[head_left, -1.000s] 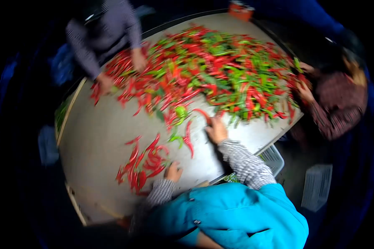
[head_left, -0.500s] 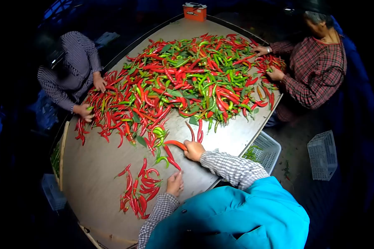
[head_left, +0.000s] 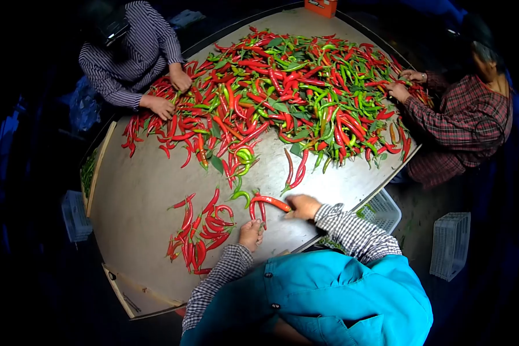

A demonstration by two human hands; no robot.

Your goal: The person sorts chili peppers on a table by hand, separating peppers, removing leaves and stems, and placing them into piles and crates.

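Note:
My right hand (head_left: 304, 206) is closed round one end of a long orange-red chili pepper (head_left: 273, 202), which points left above the table. Below and left of it, my left hand (head_left: 251, 234) is closed, its fingertips pinching the lower end of a red chili pepper (head_left: 262, 214). The two peppers meet or overlap near their upper ends. Curved green chili peppers (head_left: 241, 196) lie just above my left hand. To its left is a small group of red chili peppers (head_left: 200, 252). Beyond my hands spreads a large heap of mixed red and green chili peppers (head_left: 305, 86).
Two people work at the heap, one with hands (head_left: 170, 95) at the left, another with hands (head_left: 406, 83) at the right. A white crate (head_left: 389, 210) with green peppers stands below the table's (head_left: 138, 190) right edge. Another crate (head_left: 450, 245) stands farther right. An orange box (head_left: 322, 7) sits at the back.
The view has shifted, so the table sits differently in it. My left hand now grips the red pepper's end, and the peppers in both hands have come together. The co-workers' hands have moved.

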